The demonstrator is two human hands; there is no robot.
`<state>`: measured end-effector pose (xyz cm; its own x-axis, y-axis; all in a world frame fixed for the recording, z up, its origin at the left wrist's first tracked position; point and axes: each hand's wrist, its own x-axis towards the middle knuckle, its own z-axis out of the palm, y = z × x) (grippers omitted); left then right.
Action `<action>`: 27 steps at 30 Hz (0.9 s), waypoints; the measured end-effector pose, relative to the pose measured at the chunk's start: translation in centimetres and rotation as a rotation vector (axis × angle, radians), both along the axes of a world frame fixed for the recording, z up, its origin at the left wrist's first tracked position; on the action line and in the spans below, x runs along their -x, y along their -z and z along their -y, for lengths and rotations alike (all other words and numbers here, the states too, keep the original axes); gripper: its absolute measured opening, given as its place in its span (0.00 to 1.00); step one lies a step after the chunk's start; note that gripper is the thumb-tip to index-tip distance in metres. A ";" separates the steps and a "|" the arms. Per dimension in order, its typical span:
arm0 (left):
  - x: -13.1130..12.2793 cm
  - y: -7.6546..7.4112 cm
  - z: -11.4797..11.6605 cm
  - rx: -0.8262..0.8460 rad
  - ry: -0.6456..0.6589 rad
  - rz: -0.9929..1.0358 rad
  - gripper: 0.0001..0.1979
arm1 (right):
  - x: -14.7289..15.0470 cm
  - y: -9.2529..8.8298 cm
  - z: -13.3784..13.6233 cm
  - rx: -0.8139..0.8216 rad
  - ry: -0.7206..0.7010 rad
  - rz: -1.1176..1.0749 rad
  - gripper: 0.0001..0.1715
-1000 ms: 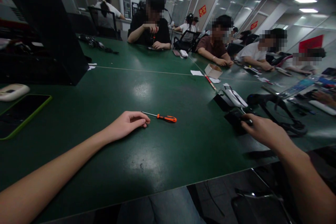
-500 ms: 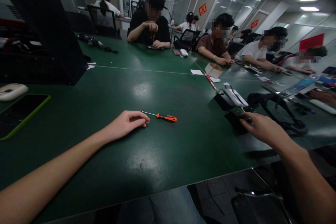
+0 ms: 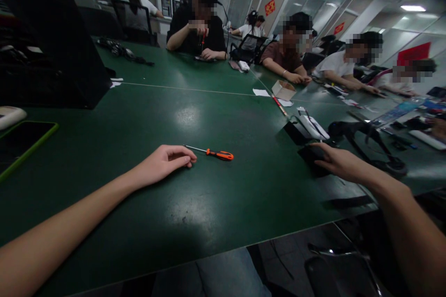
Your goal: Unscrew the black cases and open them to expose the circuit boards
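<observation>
My left hand (image 3: 163, 163) rests on the green table (image 3: 216, 204) with its fingers curled in loosely, and nothing shows inside them. Just beyond its fingertips lies a small screwdriver (image 3: 214, 152) with an orange and black handle, its thin metal shaft pointing at the hand without touching it. Off to the right, my right hand (image 3: 339, 163) reaches out with fingers stretched flat, the tips resting on a dark flat object (image 3: 310, 154) that I cannot name. The hand does not grip it.
A phone in a green case (image 3: 21, 141) and a white object (image 3: 10, 116) lie at the left beside a big black case (image 3: 62, 46). A white device (image 3: 313, 127), a black stand (image 3: 369, 141) and a small cardboard box (image 3: 283, 89) sit at the right. Several people work across the table.
My right hand's fingers have stretched out flatter over the dark object and moved slightly left. My left hand and the screwdriver have not moved.
</observation>
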<state>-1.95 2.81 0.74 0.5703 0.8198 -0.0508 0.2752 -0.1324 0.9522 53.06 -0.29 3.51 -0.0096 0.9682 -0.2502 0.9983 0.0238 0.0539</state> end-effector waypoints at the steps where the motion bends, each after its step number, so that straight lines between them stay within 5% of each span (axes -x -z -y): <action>1: 0.0 0.0 0.0 0.001 -0.002 -0.002 0.14 | 0.0 0.2 0.1 -0.020 -0.008 -0.004 0.35; 13: 0.0 0.2 -0.3 -0.024 -0.003 -0.018 0.14 | 1.0 2.4 1.0 -0.170 0.049 0.150 0.32; 20: -0.1 0.0 -0.2 -0.029 0.003 -0.015 0.15 | -0.1 1.8 0.3 -0.231 -0.056 -0.072 0.34; 27: 0.0 0.2 -0.2 -0.046 0.006 -0.020 0.15 | 0.8 2.8 -0.1 -0.613 -0.111 -0.323 0.23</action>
